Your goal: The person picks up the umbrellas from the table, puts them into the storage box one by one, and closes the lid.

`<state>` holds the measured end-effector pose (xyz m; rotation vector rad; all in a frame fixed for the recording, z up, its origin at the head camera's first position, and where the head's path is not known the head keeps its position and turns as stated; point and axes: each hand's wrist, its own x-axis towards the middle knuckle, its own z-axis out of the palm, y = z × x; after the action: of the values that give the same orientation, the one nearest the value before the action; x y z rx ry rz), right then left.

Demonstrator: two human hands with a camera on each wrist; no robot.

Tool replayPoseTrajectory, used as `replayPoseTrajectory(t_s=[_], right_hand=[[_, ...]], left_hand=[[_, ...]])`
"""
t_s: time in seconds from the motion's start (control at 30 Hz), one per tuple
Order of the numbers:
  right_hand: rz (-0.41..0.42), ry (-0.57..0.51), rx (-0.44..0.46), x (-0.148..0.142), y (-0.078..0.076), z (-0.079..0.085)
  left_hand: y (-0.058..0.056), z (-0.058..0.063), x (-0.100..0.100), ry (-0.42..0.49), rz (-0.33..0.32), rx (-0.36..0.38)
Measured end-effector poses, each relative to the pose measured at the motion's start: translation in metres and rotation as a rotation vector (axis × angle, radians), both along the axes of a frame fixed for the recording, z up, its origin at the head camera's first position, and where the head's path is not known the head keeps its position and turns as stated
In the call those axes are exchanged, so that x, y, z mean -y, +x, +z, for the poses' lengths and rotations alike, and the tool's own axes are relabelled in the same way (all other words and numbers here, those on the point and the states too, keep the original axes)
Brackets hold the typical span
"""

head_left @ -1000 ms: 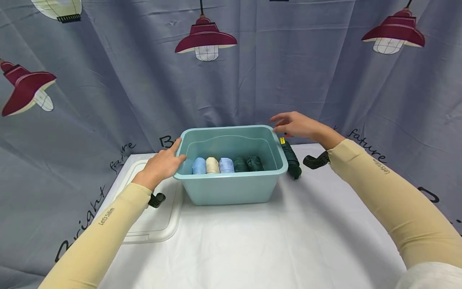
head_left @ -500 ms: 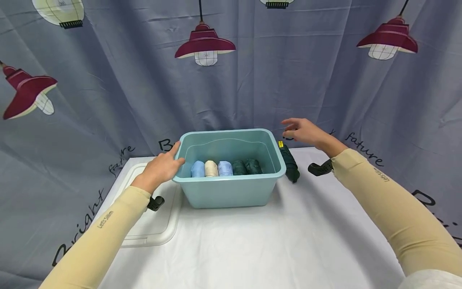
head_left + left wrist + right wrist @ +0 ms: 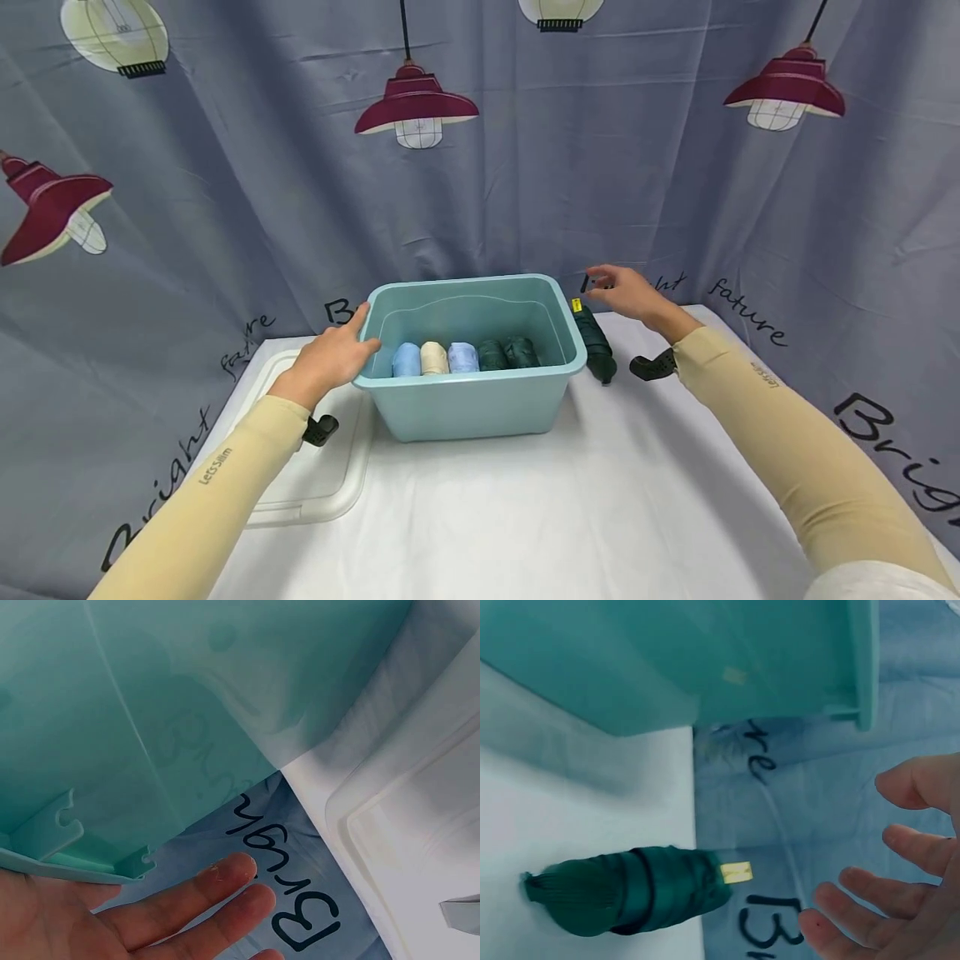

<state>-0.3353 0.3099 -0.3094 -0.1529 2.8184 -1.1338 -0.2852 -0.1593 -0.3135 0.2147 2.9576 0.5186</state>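
A light blue-green plastic bin (image 3: 465, 408) stands on the table. Inside it is a row of rolled bundles: blue (image 3: 407, 360), cream (image 3: 433, 358), pale blue (image 3: 462, 358) and dark green (image 3: 521, 352). My left hand (image 3: 330, 358) rests on the bin's left rim, thumb over the edge; its fingers (image 3: 225, 877) extend straight below the rim in the left wrist view. My right hand (image 3: 626, 293) is in the air right of the bin, fingers loosely bent and holding nothing. Nearest it lies a dark green strapped bundle (image 3: 637, 889), resembling a folded umbrella, with a yellow tag (image 3: 736, 872).
A white lid (image 3: 322, 475) lies flat left of the bin, partly under my left forearm. White cloth (image 3: 510, 517) covers the table. A grey-blue curtain (image 3: 600, 167) printed with lamps and lettering hangs behind the table.
My right hand has moved off the bin's right rim and lowered toward the dark green bundle. The left hand stays on the left rim. The head view has tilted slightly upward.
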Motion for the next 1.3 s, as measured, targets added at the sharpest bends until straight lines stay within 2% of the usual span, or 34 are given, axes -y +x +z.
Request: replayPoseTrajectory(t_s=[0.27,0.63,0.9,1.1,1.3], right_hand=[[-0.082,-0.015,0.032,-0.006,-0.009,-0.024],[-0.121,-0.054,0.071,-0.014,-0.019,-0.048],[-0.132,-0.027,0.086,-0.014,-0.026,-0.064],[-0.154,-0.026,0.133,-0.019,-0.035,-0.081],[-0.164,-0.037,0.189,-0.019,-0.039,-0.091]], left_hand=[[0.0,0.0,-0.001,0.004,0.004,0.012],[0.0,-0.002,0.002,0.003,-0.002,0.007],[-0.001,-0.001,0.001,0.019,-0.003,0.001],[0.001,-0.001,0.0,0.024,0.004,0.005],[0.0,-0.001,0.0,0.027,0.007,-0.002]])
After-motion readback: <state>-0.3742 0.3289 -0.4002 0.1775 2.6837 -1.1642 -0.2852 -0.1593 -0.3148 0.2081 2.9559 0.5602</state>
